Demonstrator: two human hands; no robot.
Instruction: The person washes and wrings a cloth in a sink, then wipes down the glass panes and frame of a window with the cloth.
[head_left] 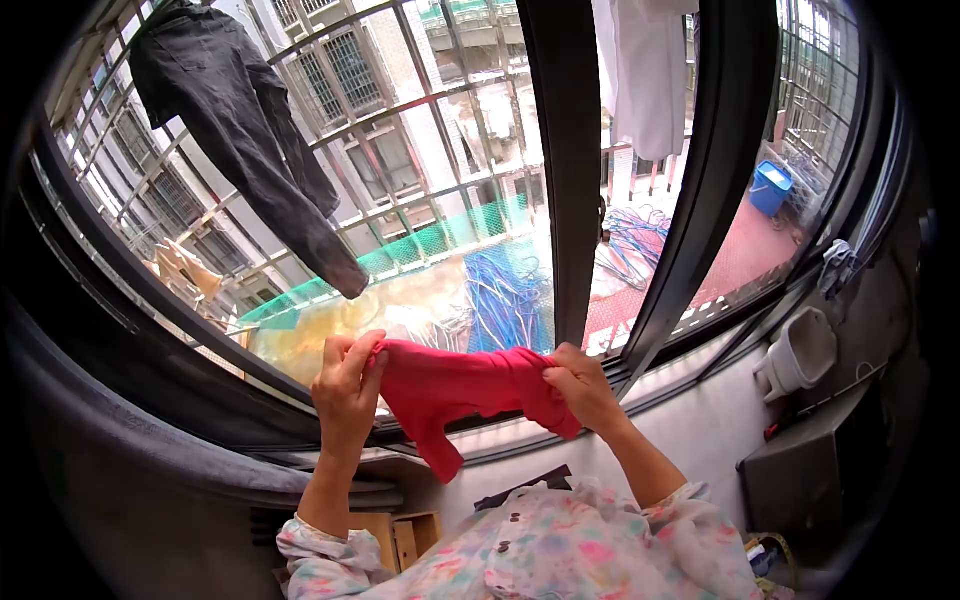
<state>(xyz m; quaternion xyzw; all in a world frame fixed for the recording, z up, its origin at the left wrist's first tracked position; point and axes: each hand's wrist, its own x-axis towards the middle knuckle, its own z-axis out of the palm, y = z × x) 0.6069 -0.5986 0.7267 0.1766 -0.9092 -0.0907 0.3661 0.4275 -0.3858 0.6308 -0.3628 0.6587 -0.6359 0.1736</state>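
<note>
Here's the red cloth (465,385), up in the air in front of the window, stretched between two hands! The left hand (348,388) pinches one upper corner, thumb against fingers; the right hand (582,390) pinches the other end, where the fabric bunches up and folds. The cloth sags slightly between them, and one narrow flap drops below on the left side. Both forearms reach up out of a flowered shirt (590,555).

Beyond the glass, dark trousers (235,140) hang at a slant in front of the metal bars, up and to the left, while a white garment (645,80) hangs to the right of the thick frame (565,180). Down below lie blue strands (505,300) beside green netting (400,252), with a blue bucket (771,188) farther right. Indoors, a white bin (800,355) sits by the dark cabinet (805,470).
</note>
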